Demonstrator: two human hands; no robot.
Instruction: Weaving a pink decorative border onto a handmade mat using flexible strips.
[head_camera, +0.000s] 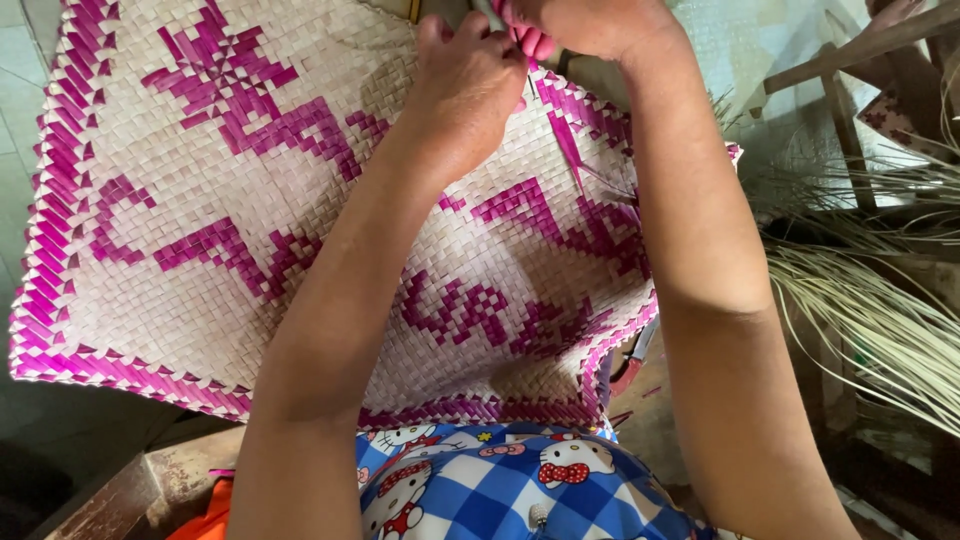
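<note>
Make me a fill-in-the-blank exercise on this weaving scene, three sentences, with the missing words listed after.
1. Both hands, the left hand and the right hand, work at the far edge of a woven ____.
2. The mat is pale with a pattern in the colour ____.
3. Loose pale strips lie on the person's ____ side.

Missing words: mat; pink; right

Loose pale strips (880, 320) crowding right side

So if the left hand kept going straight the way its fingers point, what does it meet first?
Probably the right hand: the left hand points up and slightly right, its fingertips about touching the right hand's fingers at the far edge of the woven mat. Depth is unclear.
</note>
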